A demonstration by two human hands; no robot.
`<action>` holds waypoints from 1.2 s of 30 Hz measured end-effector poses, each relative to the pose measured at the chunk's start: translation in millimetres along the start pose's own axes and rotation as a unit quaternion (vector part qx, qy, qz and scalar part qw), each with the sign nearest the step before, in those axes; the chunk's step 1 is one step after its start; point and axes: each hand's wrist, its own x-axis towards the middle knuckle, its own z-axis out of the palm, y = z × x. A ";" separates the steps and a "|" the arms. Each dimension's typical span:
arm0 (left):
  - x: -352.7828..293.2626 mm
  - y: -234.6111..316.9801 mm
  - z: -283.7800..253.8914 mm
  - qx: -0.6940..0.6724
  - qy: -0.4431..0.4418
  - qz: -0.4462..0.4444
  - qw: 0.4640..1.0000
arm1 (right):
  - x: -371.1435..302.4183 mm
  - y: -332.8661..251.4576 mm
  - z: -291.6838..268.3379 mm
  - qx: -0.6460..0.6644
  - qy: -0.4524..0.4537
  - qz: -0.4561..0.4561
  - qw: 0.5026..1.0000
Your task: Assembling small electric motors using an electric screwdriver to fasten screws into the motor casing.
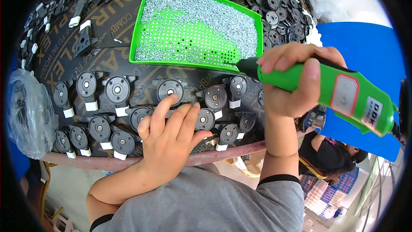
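While the right hand (pixel 283 99) gripped a green electric screwdriver (pixel 326 88), its fingers were wrapped around the front of the body, with the thumb along the near side. The tool was held over the right part of the worktop (pixel 109 30). Its long axis ran aslant, from the black nose (pixel 248 66) at the left down to the tail at the right, where a dark cable (pixel 399 133) left it. The nose pointed left and slightly toward the far edge, at the near right corner of a green perforated tray (pixel 184 63); whether they touched could not be told.

The left hand (pixel 169 139) reached in over the near edge, its fingers stretched out and loosely apart. The index fingertip was at the near side of a black disc-shaped bracket (pixel 171 86); contact could not be made out. Similar brackets (pixel 117 89) lay in two uneven rows along the near edge, discs facing up, most visible white-tipped stems pointing toward that edge.

Small silvery screws (pixel 214 15) were heaped along the tray's far and right sides. Loose black discs (pixel 274 17) were piled beyond its right end, and a clear plastic bag (pixel 30 116) sat at the worktop's left edge.
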 end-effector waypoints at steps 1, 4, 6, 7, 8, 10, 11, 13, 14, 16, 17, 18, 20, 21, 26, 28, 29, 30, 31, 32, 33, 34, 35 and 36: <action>0.6 0.4 0.0 -0.001 -0.001 0.001 1.000 | -0.6 5.1 -0.3 0.011 0.002 0.002 1.000; 2.4 1.2 -0.3 -0.001 -0.005 0.004 1.000 | -2.6 11.1 -1.1 0.025 0.004 0.009 1.000; 2.7 1.6 -0.6 0.000 -0.008 0.000 1.000 | -3.2 13.0 -0.7 0.028 0.003 0.013 1.000; 2.5 1.5 -0.4 0.000 -0.009 0.001 1.000 | -3.1 13.4 0.0 0.031 0.005 0.009 0.999; 2.3 1.4 0.1 0.000 -0.005 0.000 1.000 | -3.0 13.9 0.1 0.033 0.006 0.004 0.999; 2.4 1.8 0.0 0.000 -0.002 0.001 1.000 | -2.5 17.0 -1.6 0.024 0.007 -0.003 1.000; 2.7 2.4 -0.5 -0.001 -0.003 0.000 1.000 | -2.5 17.5 -2.4 0.014 0.006 -0.010 1.000; 2.0 2.2 -0.1 -0.001 -0.003 -0.001 1.000 | -3.8 17.2 -0.5 0.009 0.008 -0.014 1.000; 0.8 1.3 1.3 -0.002 -0.001 0.000 1.000 | -4.7 17.4 0.9 0.006 0.011 -0.018 1.000; -1.3 -1.1 1.0 0.001 0.000 -0.005 1.000 | -2.5 2.7 1.8 0.015 0.015 -0.014 1.000; -1.2 0.4 -1.6 -0.011 -0.008 -0.013 1.000 | -1.4 -10.3 -1.1 0.018 0.018 -0.011 1.000; -1.3 1.4 -2.9 -0.024 -0.017 -0.021 0.999 | -2.2 -22.4 -9.4 0.072 -0.015 -0.031 0.997; 1.8 5.0 -1.7 -0.022 0.001 -0.004 1.000 | -10.2 -63.9 -14.1 0.128 -0.035 -0.037 0.990; 0.1 3.1 -0.1 -0.011 0.019 0.008 1.000 | -18.4 -79.6 -7.4 0.144 -0.024 -0.021 0.989; -1.5 1.8 3.1 -0.021 0.019 0.007 1.000 | -54.5 -89.1 1.3 0.100 -0.144 -0.021 0.984; -1.5 2.0 5.4 -0.022 0.025 0.005 0.999 | -58.6 -84.8 0.9 0.102 -0.155 -0.023 0.982; -1.5 2.9 5.7 -0.024 0.032 0.006 0.999 | -58.3 -84.5 0.4 0.094 -0.163 -0.019 0.982; -1.6 4.0 4.2 -0.031 0.029 0.001 0.999 | -58.1 -84.2 0.2 0.086 -0.171 -0.016 0.981; -2.0 4.5 4.5 -0.030 0.030 0.001 0.999 | -58.9 -82.2 0.1 0.086 -0.172 -0.017 0.981; -2.4 4.7 5.1 -0.029 0.029 0.000 0.999 | -60.2 -79.8 -0.1 0.099 -0.171 -0.011 0.980; -2.6 4.7 5.4 -0.028 0.027 -0.001 0.999 | -60.4 -77.8 0.0 0.113 -0.171 -0.005 0.979; -3.6 4.3 5.5 -0.026 0.027 -0.003 0.999 | -60.2 -75.9 0.8 0.115 -0.172 -0.005 0.978; -4.5 3.7 5.7 -0.024 0.025 -0.005 0.999 | -60.0 -73.8 1.6 0.116 -0.181 -0.006 0.977; -5.3 2.8 6.1 -0.022 0.022 -0.008 0.999 | -59.6 -71.1 2.5 0.116 -0.189 -0.006 0.975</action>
